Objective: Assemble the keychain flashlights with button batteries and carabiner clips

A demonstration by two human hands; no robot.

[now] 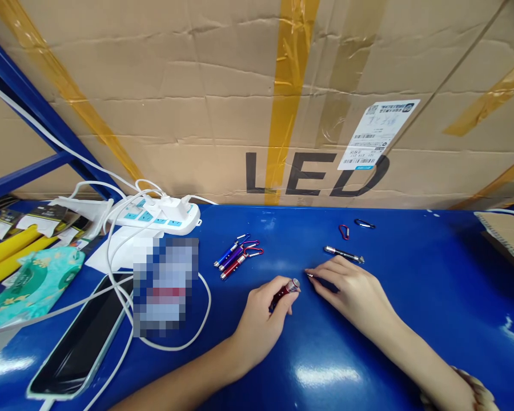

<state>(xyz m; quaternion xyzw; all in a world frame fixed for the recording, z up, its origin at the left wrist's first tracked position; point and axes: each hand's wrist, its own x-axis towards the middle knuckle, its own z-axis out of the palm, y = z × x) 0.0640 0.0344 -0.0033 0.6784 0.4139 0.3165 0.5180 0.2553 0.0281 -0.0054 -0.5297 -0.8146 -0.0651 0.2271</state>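
My left hand point(263, 319) is closed around a small dark red flashlight point(281, 294), its silver end pointing up and to the right. My right hand point(349, 288) pinches a tiny shiny metal piece point(310, 275) just over the blue tabletop; the fingers mostly cover it. Beyond the right hand lies a black mini flashlight point(343, 254) with silver ends. Further back are a red carabiner clip point(344, 232) and a black carabiner clip point(364, 224). Left of centre, a blue flashlight point(226, 254), a purple one point(231, 258) and a red one point(233, 267) lie side by side with carabiners attached.
A white power strip point(184, 224) with plugs and looping white cables point(208, 308) occupies the left side. Near it lie a phone point(83, 337), a blurred-out object point(166, 288), a teal tissue pack point(36, 285) and yellow packaged items point(8, 257). A large cardboard box point(188, 114) stands behind the blue table point(449, 274).
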